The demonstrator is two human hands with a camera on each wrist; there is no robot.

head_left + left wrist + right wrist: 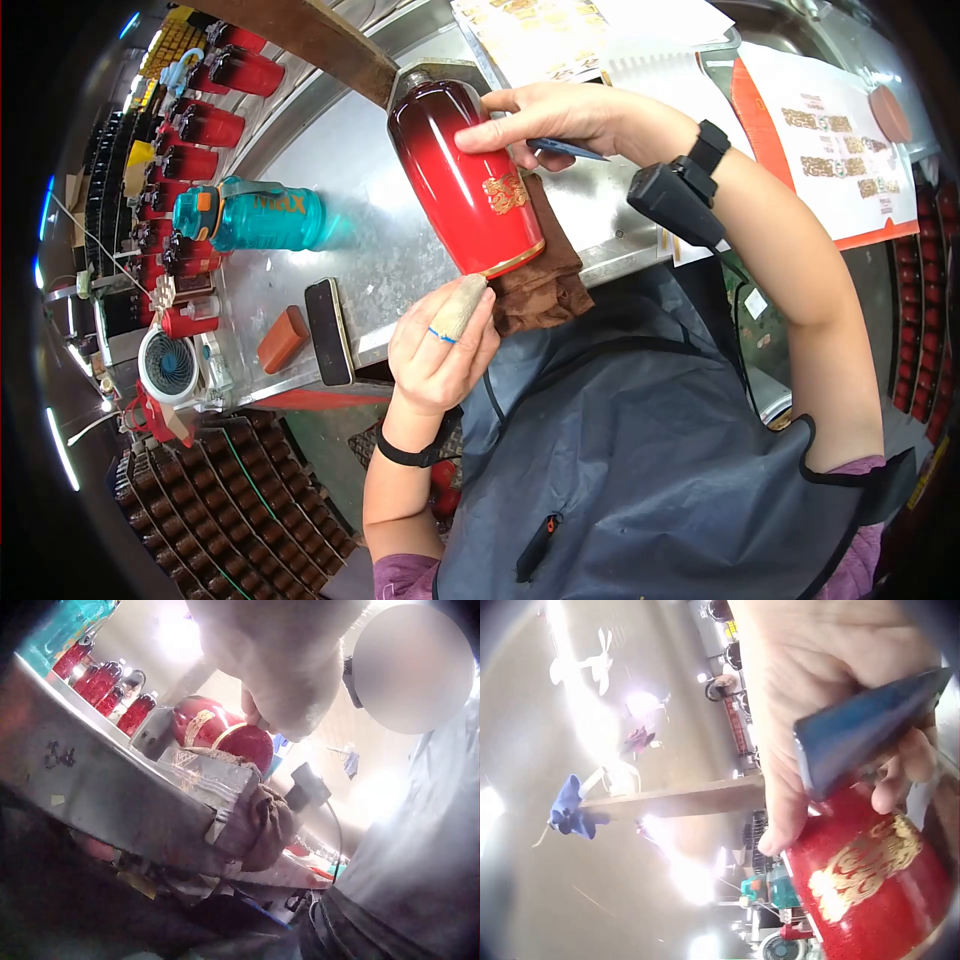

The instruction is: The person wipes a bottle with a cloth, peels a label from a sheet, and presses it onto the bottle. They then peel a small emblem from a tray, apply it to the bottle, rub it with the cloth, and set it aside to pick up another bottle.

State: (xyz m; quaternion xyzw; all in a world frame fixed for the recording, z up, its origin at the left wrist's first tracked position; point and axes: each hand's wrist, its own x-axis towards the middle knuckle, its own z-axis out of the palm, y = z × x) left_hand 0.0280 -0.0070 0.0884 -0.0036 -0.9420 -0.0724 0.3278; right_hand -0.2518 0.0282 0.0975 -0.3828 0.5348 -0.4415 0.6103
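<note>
A glossy red bottle, dark toward its neck, carries a gold dragon emblem and a gold rim at its base. My right hand grips its side, thumb across the front. A dark blue, flat, tapering tool is tucked between that hand's palm and fingers. My left hand is at the base, a beige cloth wrap on one finger, held by a blue band. The wrap's tip meets the gold rim; I cannot tell whether the fingers pinch the bottle. Folded brown cloth lies under the base.
A teal water bottle, a phone and a reddish-brown case are on the metal table, left. More red bottles line its far left side, near a small fan. A wooden beam crosses above. Printed sheets lie right.
</note>
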